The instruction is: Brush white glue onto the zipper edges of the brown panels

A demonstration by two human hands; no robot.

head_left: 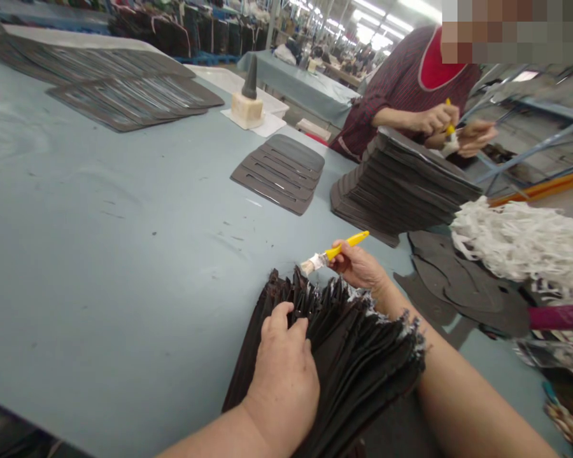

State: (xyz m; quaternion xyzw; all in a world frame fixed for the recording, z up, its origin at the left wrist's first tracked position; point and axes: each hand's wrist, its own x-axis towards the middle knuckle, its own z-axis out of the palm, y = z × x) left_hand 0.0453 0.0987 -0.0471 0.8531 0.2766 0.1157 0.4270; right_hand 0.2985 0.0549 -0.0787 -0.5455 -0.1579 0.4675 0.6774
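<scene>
Head view, looking down across a long counter (100,222) with a pale blue-grey top. A fanned stack of dark slotted sheets (344,362) lies at the near edge of the view, its long axis running from the bottom of the frame up and slightly right, and its staggered ends splay out toward the middle of the counter. Whitish smears mark the fanned edges. The left hand (284,381) sits on the stack's near-left side, its fingers (281,318) spread and slightly curled over the top sheets; the thumb is out of sight, so whether they clamp the pile or only press on it cannot be told. The right hand (358,267) is the nearer of the two to the fanned upper ends, its wrist just above the stack's right flank. Its fingers (341,254) are closed around the handle of a yellow flat brush (334,253), and the whitened bristles (309,265) point left, just above the stack's upper end and not visibly touching it. Right of the stack are loose dark cut pieces (458,286) and a mass of white shredded strips (520,248). Across the counter, a co-worker's hands (439,124) work a yellow-handled brush over the top of a taller dark stack (401,184).
</scene>
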